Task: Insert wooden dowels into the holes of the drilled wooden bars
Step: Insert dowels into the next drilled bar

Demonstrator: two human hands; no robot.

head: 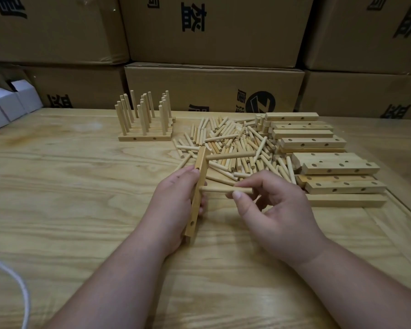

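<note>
My left hand (pixel 173 205) grips a drilled wooden bar (pixel 197 198) turned on its side above the table. One dowel (pixel 230 156) sticks out of the bar's upper hole, pointing right. My right hand (pixel 271 205) pinches a second dowel (pixel 221 190) between thumb and fingers, its left end at the bar's middle hole. A loose pile of dowels (pixel 235 143) lies just beyond my hands. Drilled bars (pixel 328 167) without dowels are stacked to the right. Finished bars with upright dowels (pixel 145 119) stand at the back left.
Cardboard boxes (pixel 211 86) wall off the far side of the wooden table (pixel 81 186). Small white boxes (pixel 7 103) sit at the far left. A white cord (pixel 19 286) curves over the near-left table edge.
</note>
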